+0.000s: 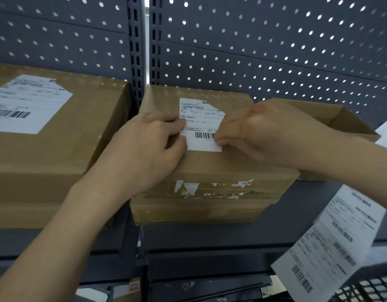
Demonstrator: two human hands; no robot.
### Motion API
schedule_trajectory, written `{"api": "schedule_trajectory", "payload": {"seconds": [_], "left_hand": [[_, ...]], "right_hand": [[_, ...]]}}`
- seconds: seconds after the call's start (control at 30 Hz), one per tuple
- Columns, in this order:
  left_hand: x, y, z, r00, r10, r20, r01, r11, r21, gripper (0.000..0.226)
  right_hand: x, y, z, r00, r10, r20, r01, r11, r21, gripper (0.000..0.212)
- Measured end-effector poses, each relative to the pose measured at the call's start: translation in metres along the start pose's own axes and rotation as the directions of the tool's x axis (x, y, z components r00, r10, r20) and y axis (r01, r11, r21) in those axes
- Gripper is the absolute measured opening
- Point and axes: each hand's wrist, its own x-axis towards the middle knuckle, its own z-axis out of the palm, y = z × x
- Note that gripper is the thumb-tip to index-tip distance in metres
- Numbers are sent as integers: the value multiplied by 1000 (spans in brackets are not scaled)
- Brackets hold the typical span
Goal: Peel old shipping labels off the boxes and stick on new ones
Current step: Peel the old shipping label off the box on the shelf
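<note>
Upper frame is all grey pegboard point(253, 51), w/ the dark shelf point(210, 236) running across below it. Big left box point(57, 149) sits mid-left, its own label on top, untouched. Middle box point(210, 166) is frame centre, w/ torn paper residue on its front face; an open box point(340, 123) is just beside it on the right. A strip of labels point(332, 243) hangs lower right, prob. the new ones. The label point(201, 125) I'm working lies flat on top of the middle box, centre frame. Left hand point(144, 147) grasps nothing, fingertips pressing the label's left edge. Right hand point(260, 131) is curled, thumb & fingertips nipping the lower-right corner. I read this as starting the peel, tho can't rule out smoothing down. Next: lift that corner, pull slow & low toward upper left, left hand bracing the box.
</note>
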Motion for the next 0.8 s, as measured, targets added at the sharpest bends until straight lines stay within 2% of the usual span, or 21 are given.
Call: {"api": "schedule_trajectory", "payload": {"seconds": [0.07, 0.2, 0.33, 0.43, 0.53, 0.73, 0.8], "left_hand": [[0, 0, 0, 1000, 2, 3, -2, 1000, 0, 48], [0, -1, 0, 1000, -1, 3, 1, 1000, 4, 48], [0, -1, 0, 1000, -3, -1, 3, 1000, 0, 48], [0, -1, 1, 1000, -6, -7, 6, 1000, 1, 48], [0, -1, 2, 1000, -8, -6, 8, 1000, 0, 47], [1, -1, 2, 1000, -5, -7, 5, 1000, 8, 48], [1, -1, 2, 1000, -3, -4, 4, 1000, 13, 48]], "right_hand": [[-1, 4, -4, 999, 24, 22, -27, 988, 150, 24], [-3, 8, -6, 997, 26, 67, -38, 983, 180, 24], [2, 6, -9, 997, -20, 73, 13, 995, 100, 24], [5, 2, -7, 993, -106, 55, 108, 993, -38, 17], [4, -1, -5, 990, -139, 37, 143, 978, -152, 25], [-4, -3, 9, 998, -62, -6, 58, 971, -232, 19], [-5, -2, 11, 999, -31, -42, 22, 982, -187, 15]]}}
